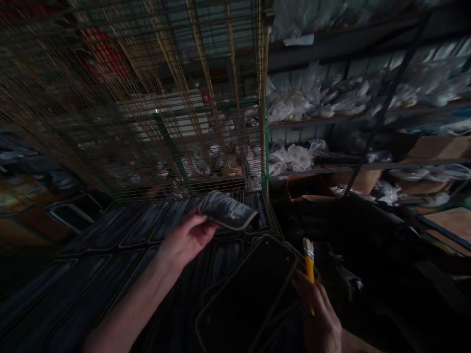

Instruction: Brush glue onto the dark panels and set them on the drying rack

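My left hand [187, 240] reaches forward and pinches the near end of a dark flat piece with a pale rim [228, 210], lifted over rows of similar dark pieces [147, 223] laid on a rack shelf. My right hand [320, 314], low at the right, is closed on a yellow-handled brush [309, 267] with its bristles pointing up. Just left of that hand lies a larger dark rounded piece with a pale edge [246, 294].
A tall wire rack [147, 98] with stacked wire shelves rises ahead and to the left. Metal shelving [368, 117] at the right holds white plastic bags and cardboard boxes [430, 147]. The scene is dim.
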